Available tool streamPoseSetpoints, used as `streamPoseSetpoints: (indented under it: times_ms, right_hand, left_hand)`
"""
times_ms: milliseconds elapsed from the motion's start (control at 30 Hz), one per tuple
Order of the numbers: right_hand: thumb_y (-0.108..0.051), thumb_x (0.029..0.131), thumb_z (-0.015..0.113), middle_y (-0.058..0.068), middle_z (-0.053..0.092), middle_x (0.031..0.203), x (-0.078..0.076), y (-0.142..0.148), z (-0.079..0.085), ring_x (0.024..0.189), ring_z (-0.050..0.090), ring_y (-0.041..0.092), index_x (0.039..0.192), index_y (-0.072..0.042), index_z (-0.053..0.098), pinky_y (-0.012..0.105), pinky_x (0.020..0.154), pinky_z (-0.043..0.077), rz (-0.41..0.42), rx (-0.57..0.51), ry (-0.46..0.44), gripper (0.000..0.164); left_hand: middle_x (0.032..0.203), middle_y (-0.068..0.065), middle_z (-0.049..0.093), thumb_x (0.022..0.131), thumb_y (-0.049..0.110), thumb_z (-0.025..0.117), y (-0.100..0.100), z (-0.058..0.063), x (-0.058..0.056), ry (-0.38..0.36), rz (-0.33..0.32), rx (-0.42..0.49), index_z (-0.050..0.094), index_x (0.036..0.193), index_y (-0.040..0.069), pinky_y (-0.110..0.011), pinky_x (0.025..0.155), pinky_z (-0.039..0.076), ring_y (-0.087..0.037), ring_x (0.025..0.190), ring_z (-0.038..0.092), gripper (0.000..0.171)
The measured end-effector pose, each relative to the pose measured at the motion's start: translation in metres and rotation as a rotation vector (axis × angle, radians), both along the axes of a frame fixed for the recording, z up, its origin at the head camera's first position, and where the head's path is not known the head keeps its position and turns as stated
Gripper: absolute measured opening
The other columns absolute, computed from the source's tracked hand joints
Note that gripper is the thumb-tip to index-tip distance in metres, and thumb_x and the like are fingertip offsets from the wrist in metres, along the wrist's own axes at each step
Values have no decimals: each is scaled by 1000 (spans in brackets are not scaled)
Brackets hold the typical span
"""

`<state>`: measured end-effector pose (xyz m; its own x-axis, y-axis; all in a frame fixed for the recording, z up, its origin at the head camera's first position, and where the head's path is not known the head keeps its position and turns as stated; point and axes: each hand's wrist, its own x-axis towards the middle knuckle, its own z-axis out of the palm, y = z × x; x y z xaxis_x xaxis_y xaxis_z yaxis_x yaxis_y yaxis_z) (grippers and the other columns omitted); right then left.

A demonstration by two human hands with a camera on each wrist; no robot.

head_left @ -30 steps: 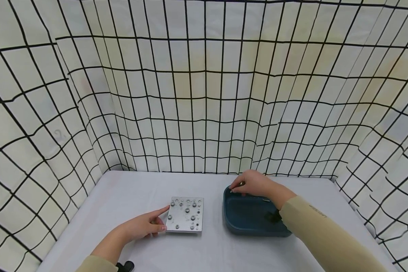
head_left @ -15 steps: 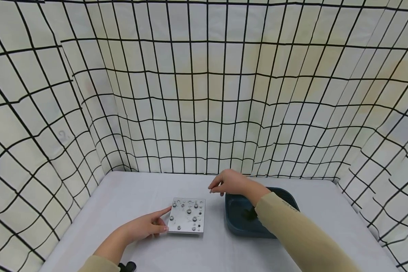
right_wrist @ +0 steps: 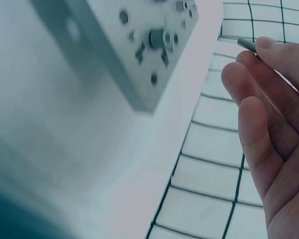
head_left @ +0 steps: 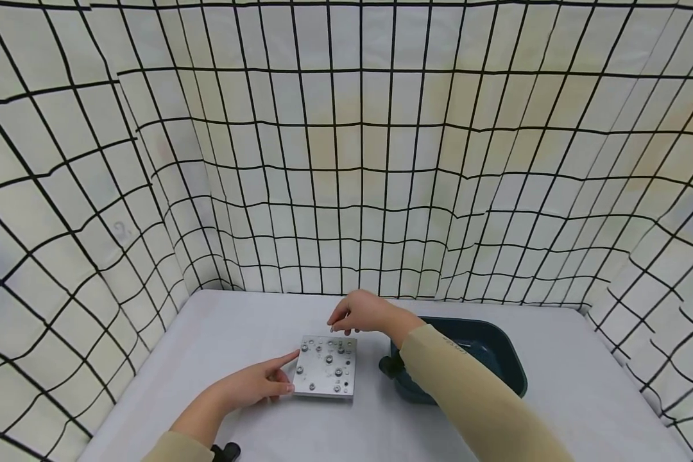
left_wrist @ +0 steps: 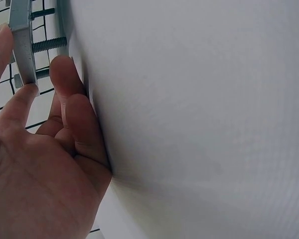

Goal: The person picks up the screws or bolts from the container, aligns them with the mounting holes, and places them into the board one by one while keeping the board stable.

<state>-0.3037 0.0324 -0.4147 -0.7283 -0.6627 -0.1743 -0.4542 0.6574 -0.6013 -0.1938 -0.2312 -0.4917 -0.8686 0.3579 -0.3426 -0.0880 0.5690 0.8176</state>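
My left hand [head_left: 260, 387] holds a silver metal plate [head_left: 317, 378] by its left edge, index finger at the far part and thumb at the near corner. Screw heads and small holes dot the plate's top. Threaded shanks [left_wrist: 49, 45] stick out from its underside in the left wrist view, where the other fingers lie curled against the white cloth. Beyond the plate's far edge, my right hand [head_left: 360, 312] pinches a small screw [right_wrist: 246, 45] between thumb and index finger, its thread showing. The screw is apart from the plate; its head is hidden by the fingertips.
A dark blue-green bin [head_left: 518, 378] stands right of the plate, partly covered by the right forearm. White cloth covers the table [head_left: 254, 314]. White walls with a black grid [head_left: 346, 147] rise at the back and both sides. A black device [head_left: 228, 451] shows at the left wrist.
My right hand has moved left from the bin's far left corner to beyond the plate's far edge, carrying the screw. The left hand keeps its place on the plate; the view has shifted slightly.
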Motion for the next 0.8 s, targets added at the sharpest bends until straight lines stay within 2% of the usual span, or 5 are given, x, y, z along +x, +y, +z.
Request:
streamPoseSetpoints:
  times_ms: [133, 233, 367, 800]
  right_hand:
    - [-22, 93, 71, -7, 72, 91, 0, -15, -8, 80, 68, 14, 109, -16, 78, 26, 69, 51, 18, -2, -1, 18]
    - [-22, 94, 71, -12, 70, 89, -1, -24, -14, 78, 67, 10, 109, -16, 78, 25, 69, 51, 28, 1, 11, 18]
    - [-21, 94, 70, -15, 68, 88, -1, -33, -20, 76, 65, 9, 109, -17, 78, 24, 69, 50, 27, 16, 18, 17]
    - [-22, 95, 70, -13, 66, 84, 2, -50, -35, 69, 59, 6, 102, -20, 79, 22, 65, 48, -10, 58, 38, 12]
  left_hand:
    - [95, -5, 60, 90, 30, 73, 0, 2, 2, 1, -3, 2, 35, 155, 13, -34, 68, 46, -21, 78, 55, 77]
    - [94, -5, 60, 91, 29, 73, 0, 4, 3, 2, -2, 5, 35, 155, 13, -35, 68, 45, -21, 78, 55, 76]
    - [94, -5, 60, 91, 28, 73, 1, 4, 3, 2, 0, -5, 36, 155, 13, -35, 68, 45, -21, 78, 55, 75]
    - [95, -5, 59, 90, 28, 74, -1, 2, 2, -7, -2, -2, 35, 155, 14, -36, 69, 46, -22, 78, 55, 77]
